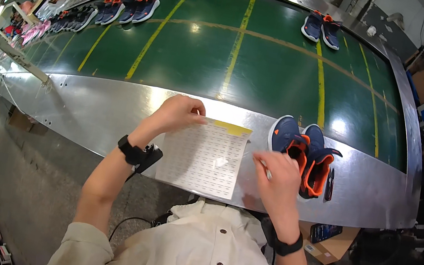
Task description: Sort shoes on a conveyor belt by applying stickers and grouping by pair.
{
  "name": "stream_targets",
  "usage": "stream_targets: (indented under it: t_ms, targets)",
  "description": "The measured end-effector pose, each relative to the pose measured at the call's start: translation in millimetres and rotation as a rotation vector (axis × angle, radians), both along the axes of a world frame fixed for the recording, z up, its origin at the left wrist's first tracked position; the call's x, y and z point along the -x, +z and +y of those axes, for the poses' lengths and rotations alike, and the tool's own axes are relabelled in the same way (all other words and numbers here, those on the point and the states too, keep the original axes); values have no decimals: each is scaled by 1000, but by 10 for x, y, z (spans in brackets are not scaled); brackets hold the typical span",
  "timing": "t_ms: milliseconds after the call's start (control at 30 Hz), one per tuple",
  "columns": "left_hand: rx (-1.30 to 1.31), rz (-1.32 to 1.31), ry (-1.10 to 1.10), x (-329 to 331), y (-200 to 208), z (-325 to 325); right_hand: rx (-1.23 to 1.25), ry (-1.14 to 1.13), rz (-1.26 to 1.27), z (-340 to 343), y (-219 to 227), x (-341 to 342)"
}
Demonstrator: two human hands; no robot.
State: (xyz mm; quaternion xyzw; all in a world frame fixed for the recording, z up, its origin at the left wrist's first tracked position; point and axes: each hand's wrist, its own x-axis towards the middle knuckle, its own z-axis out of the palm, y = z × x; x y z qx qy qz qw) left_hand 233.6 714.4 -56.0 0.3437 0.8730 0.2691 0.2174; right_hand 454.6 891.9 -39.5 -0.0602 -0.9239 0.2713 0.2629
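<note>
A white sheet of small printed labels [202, 156], with a yellow strip along its top edge, lies on the metal ledge in front of me. At its upper left corner, my left hand [176, 114] has its fingers curled closed on the sheet's edge. My right hand [281, 182] hovers between the sheet and a pair of shoes, thumb and fingers drawn together; anything in that pinch is too small to make out. The navy shoes with orange linings, a left shoe [283, 134] and a right shoe [317, 171], stand side by side, partly behind my right hand.
A dark pen-like tool [330, 184] lies beside the shoes. Beyond the metal ledge [98, 104] runs a green conveyor belt [197, 56] with yellow lines, carrying several shoes [144, 9] at far left and a navy pair [321, 29] at far right. A cardboard box [328, 251] sits below the ledge.
</note>
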Motion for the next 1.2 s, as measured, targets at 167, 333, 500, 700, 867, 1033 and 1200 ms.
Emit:
stream_targets:
  t_ms: [167,333,500,700,867,1033,1200]
  targets:
    - [-31,-208,-130,-350,352,271,-37,-3,120,-31,-94,254]
    - [-128,-325,-222,-455,318,354,-66,23,142,-54,-109,246]
    - [-138,-406,-216,-508,282,426,-135,42,174,-17,-194,180]
    - [33,-475,-140,-568,363,520,-144,72,201,26,-289,89]
    - [-3,-382,-202,-598,234,611,-93,97,119,131,-301,114]
    - [-36,-313,-269,-509,63,666,81,107,37,230,-313,102]
    - [33,-295,-292,-519,148,708,134,171,12,308,-343,98]
